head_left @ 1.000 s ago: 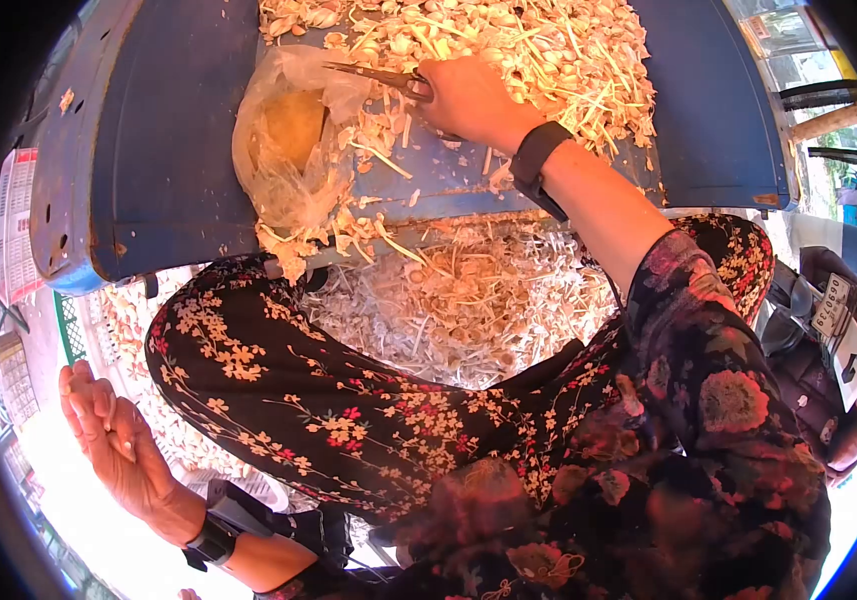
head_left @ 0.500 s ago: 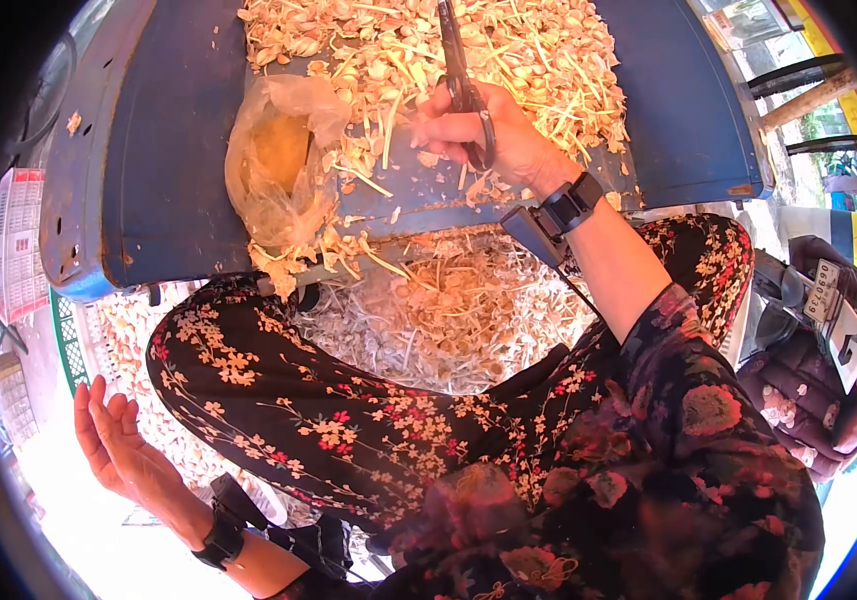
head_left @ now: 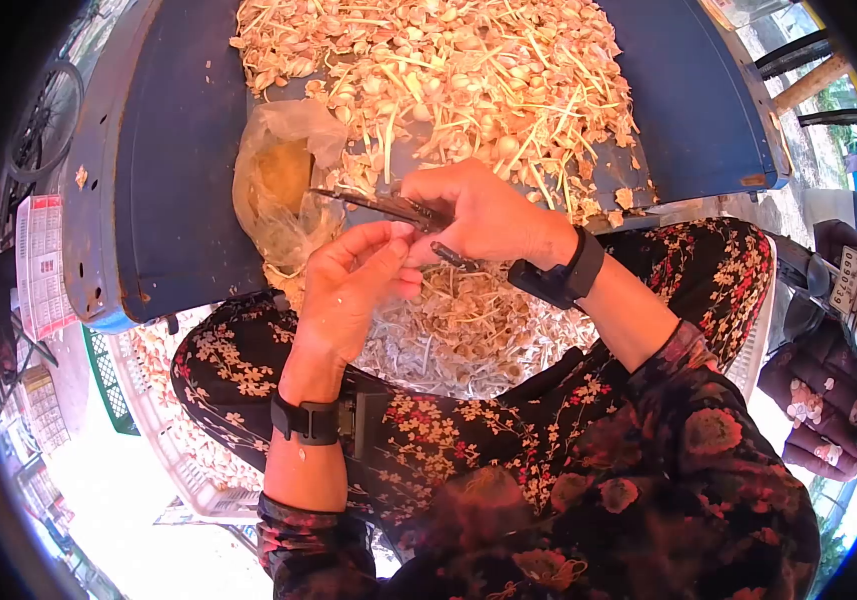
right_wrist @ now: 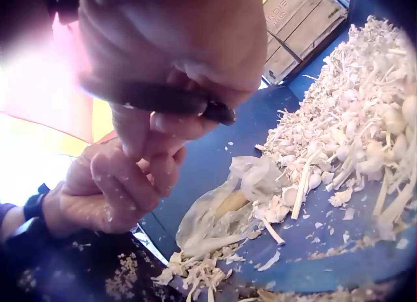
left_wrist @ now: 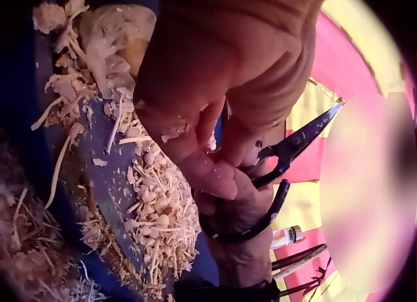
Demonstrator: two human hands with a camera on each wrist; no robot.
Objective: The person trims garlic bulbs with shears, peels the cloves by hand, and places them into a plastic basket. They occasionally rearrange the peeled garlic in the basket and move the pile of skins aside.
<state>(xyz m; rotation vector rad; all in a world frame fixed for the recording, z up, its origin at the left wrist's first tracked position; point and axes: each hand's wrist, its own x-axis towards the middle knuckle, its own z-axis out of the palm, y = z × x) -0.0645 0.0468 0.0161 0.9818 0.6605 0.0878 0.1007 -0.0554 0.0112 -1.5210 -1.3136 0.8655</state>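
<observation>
My right hand (head_left: 494, 215) grips a pair of dark scissors (head_left: 379, 205), the blades pointing left in the head view. My left hand (head_left: 344, 295) has come up to it over the lap, its curled fingertips meeting the right fingers just below the blades. I cannot tell what, if anything, lies between those fingertips. In the left wrist view the scissors (left_wrist: 296, 142) show a slim pointed tip and black handle loop. Beyond the hands, garlic (head_left: 489, 100) with stalks and loose skins is heaped on a blue metal surface (head_left: 179, 150).
A clear plastic bag (head_left: 284, 190) with something yellowish inside lies left of the heap. Papery trimmings (head_left: 469, 335) fill the space between the crossed legs. Beside the left knee stands a pale crate (head_left: 174, 455) of garlic. A numbered plate (head_left: 846, 280) hangs at the right.
The right hand first reached into the garlic with the scissors, then drew back towards the lap. The left hand rose from the lower left, and its fingers now meet the right hand's.
</observation>
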